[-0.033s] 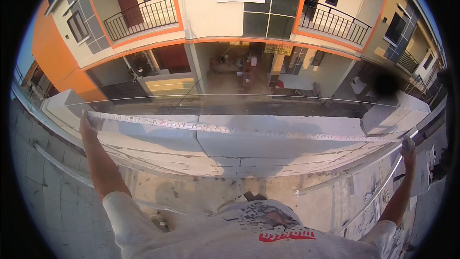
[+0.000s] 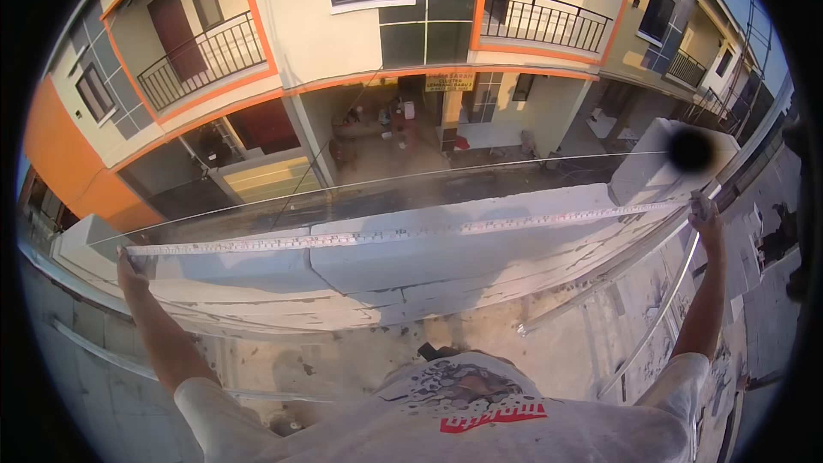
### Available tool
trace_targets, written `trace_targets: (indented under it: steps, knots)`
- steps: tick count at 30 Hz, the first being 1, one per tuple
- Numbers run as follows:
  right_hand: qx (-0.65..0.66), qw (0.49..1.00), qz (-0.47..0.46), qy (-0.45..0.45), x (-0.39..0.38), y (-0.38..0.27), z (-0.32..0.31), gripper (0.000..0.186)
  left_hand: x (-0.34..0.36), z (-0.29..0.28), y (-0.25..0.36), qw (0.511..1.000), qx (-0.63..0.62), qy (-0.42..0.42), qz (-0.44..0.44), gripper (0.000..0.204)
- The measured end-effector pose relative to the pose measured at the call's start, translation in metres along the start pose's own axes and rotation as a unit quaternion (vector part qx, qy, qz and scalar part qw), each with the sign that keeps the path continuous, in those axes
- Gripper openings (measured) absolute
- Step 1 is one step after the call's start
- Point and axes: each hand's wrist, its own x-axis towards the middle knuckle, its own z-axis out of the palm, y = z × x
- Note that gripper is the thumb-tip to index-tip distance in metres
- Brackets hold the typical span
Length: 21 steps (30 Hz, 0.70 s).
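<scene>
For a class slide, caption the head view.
Left hand and right hand hold a measuring tape extended over a pale block wall opposite orange-trimmed houses.

Markings on the measuring tape (image 2: 351, 238), mid-frame, are too blurred to read. The left hand (image 2: 133, 269) and right hand (image 2: 706, 215), at either side, show indistinct fingers. At right, a black blot (image 2: 690, 149) hides part of a pale block (image 2: 639, 170). The lower edge crops the shirt (image 2: 360, 424).

A white measuring tape (image 2: 360, 238) with small reddish marks stretches out nearly straight along the pale block wall (image 2: 411, 266).
</scene>
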Motion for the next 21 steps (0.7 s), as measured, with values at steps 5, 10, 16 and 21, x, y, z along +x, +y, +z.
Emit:
trace_targets:
  steps: [5,10,16,21]
  knots:
    - [-0.081,0.996,0.013,0.028,0.015,-0.039,0.007,0.042,0.03,0.033,-0.02,0.998,0.053,-0.012,-0.03,0.04]
    - [-0.166,0.984,0.057,-0.02,0.01,-0.083,0.007,0.046,0.031,0.053,-0.051,0.991,0.132,0.003,-0.001,0.04]
    - [-0.229,0.965,0.117,-0.041,0.005,-0.096,0.018,0.047,0.003,0.094,-0.067,0.984,0.177,0.002,0.014,0.041]
    - [-0.208,0.971,0.121,0.005,0.005,-0.095,0.027,0.046,-0.005,0.112,-0.075,0.98,0.199,-0.003,0.019,0.042]
